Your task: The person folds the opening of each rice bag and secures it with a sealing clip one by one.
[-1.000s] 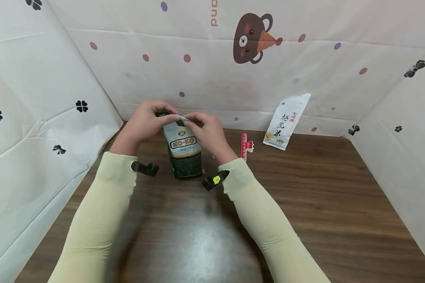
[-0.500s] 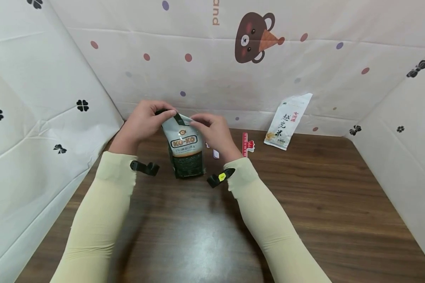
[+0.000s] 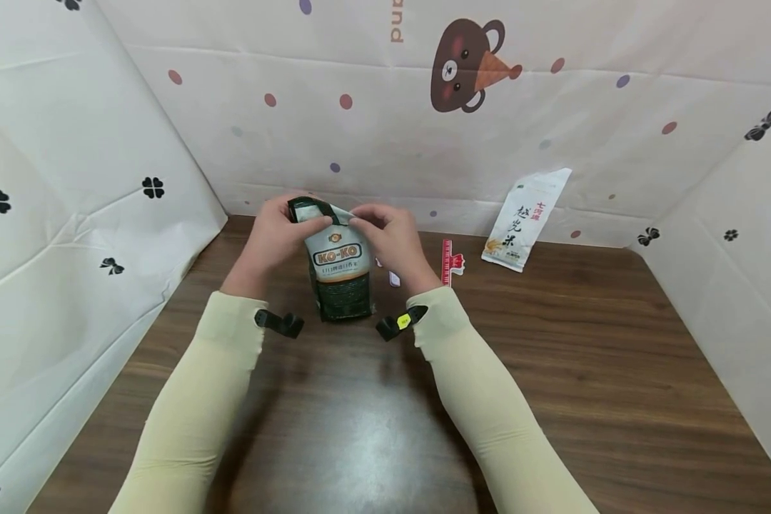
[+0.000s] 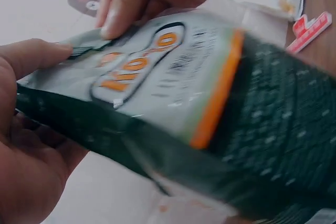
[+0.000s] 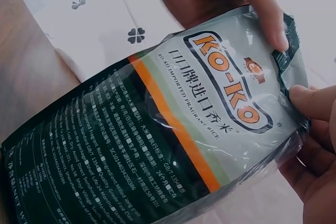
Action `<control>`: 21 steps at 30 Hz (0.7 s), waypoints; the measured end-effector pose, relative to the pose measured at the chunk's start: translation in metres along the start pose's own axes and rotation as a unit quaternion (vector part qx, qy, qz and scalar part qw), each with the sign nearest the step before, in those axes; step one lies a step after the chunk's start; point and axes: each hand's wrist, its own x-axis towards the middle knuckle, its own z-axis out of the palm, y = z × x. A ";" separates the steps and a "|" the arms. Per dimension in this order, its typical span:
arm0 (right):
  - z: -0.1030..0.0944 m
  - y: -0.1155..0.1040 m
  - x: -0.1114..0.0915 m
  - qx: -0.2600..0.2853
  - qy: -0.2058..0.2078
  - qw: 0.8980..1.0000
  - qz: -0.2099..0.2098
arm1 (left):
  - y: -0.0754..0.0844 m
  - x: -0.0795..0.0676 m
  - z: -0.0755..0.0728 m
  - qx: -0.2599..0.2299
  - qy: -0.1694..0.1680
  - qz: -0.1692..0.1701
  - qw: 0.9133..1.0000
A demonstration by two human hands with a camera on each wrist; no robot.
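Observation:
A green and white KO-KO rice bag (image 3: 339, 275) stands on the table in the head view, its top edge creased and partly turned over. My left hand (image 3: 273, 239) holds the bag's upper left corner, thumb on the printed front and fingers behind. At the upper right corner, my right hand (image 3: 393, 243) pinches the top edge between thumb and fingers. In the right wrist view, a dark green strip (image 5: 287, 51) runs along the bag's top between both thumbs. The left wrist view shows the bag's dark green side (image 4: 105, 135), somewhat blurred.
A white rice packet (image 3: 527, 220) leans against the back wall sheet (image 3: 385, 135), to the right. Between it and my right hand lies a red, ruled strip (image 3: 447, 262) with a red shape attached. A small white and purple item (image 3: 394, 279) shows beside my right wrist.
My left hand has shifted right and slightly down, its thumb lower on the bag's front; the dark top corner now shows above it. My right hand moved slightly right earlier, still pinching.

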 end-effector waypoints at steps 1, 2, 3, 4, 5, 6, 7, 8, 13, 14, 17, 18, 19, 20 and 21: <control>0.000 0.000 0.000 0.001 0.001 1.000 0.001 | -0.003 -0.001 0.003 -0.011 0.005 -0.005 1.000; 0.000 0.000 -0.001 0.000 0.001 1.000 0.003 | -0.005 -0.001 0.005 -0.020 0.012 -0.008 1.000; 0.000 0.000 -0.001 0.002 0.002 1.000 0.004 | -0.007 -0.002 0.007 -0.028 0.017 -0.011 0.999; 0.000 0.000 -0.002 0.003 0.003 1.000 0.005 | -0.009 -0.002 0.009 -0.035 0.023 -0.013 0.999; 0.000 0.000 -0.002 0.005 0.003 1.000 0.005 | -0.010 -0.002 0.010 -0.042 0.028 -0.014 0.999; 0.001 0.000 -0.002 0.006 0.004 1.000 0.006 | -0.011 -0.002 0.012 -0.049 0.031 -0.015 0.998; 0.001 0.000 -0.002 0.008 0.004 1.000 0.006 | -0.012 -0.003 0.013 -0.052 0.035 -0.016 0.998; 0.001 0.000 -0.003 0.010 0.004 1.000 0.006 | -0.013 -0.003 0.014 -0.056 0.037 -0.017 0.998; 0.002 0.002 -0.004 0.022 -0.001 1.000 0.008 | -0.013 -0.005 0.018 -0.069 0.049 -0.034 0.996; 0.002 0.002 -0.004 0.024 -0.003 1.000 0.007 | -0.013 -0.006 0.018 -0.072 0.052 -0.038 0.995; 0.001 0.002 -0.004 0.027 -0.005 1.000 0.007 | -0.012 -0.007 0.020 -0.090 0.063 -0.041 0.993; 0.001 0.003 -0.005 0.029 -0.005 1.000 0.008 | -0.011 -0.007 0.021 -0.098 0.067 -0.037 0.992; 0.001 0.003 -0.005 0.031 -0.005 0.999 0.008 | -0.011 -0.008 0.022 -0.105 0.073 -0.032 0.991; 0.001 0.003 -0.005 0.031 -0.005 0.999 0.008 | -0.011 -0.008 0.022 -0.111 0.079 -0.025 0.990; 0.002 0.004 -0.004 0.031 -0.004 0.999 0.007 | -0.011 -0.008 0.023 -0.116 0.084 -0.019 0.989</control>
